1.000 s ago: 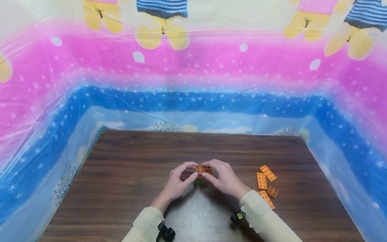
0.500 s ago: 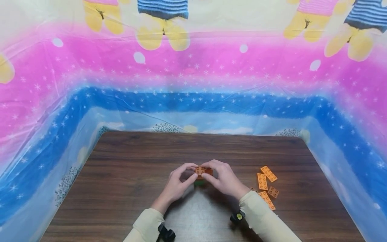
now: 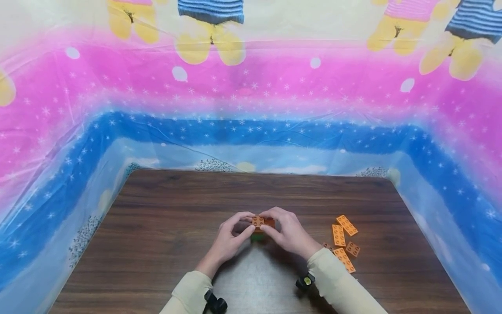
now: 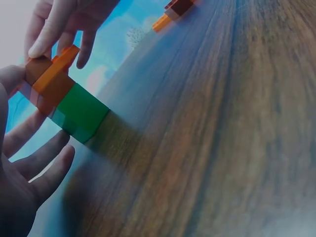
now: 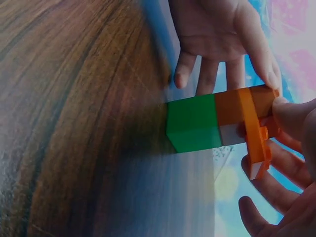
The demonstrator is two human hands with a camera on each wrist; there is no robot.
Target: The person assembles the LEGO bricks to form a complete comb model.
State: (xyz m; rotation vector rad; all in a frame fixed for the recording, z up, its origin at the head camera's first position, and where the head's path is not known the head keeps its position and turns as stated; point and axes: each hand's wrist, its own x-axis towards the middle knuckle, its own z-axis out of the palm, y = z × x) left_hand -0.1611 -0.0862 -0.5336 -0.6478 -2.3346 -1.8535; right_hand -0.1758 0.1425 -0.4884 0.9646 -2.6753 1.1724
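A stack of toy building bricks stands upright at the middle of the table. At its foot is a green block [image 5: 192, 123], with a brown brick [image 5: 230, 107] on it. An orange plate brick [image 5: 254, 133] lies over that one and juts out to one side. On top sits a small brown brick [image 3: 258, 221] with studs. My left hand [image 3: 230, 232] pinches this top brick from the left, its lower fingers spread beside the stack. From the right, my right hand [image 3: 291, 230] holds the same top brick, thumb in front and fingers behind.
To the right on the wooden table [image 3: 172, 205] lie several loose bricks: an orange plate [image 3: 347, 225], another orange plate [image 3: 339, 235], a third orange plate [image 3: 344, 260] and a small brown brick [image 3: 353, 249]. A printed cloth [image 3: 251, 131] hangs around the table's far and side edges.
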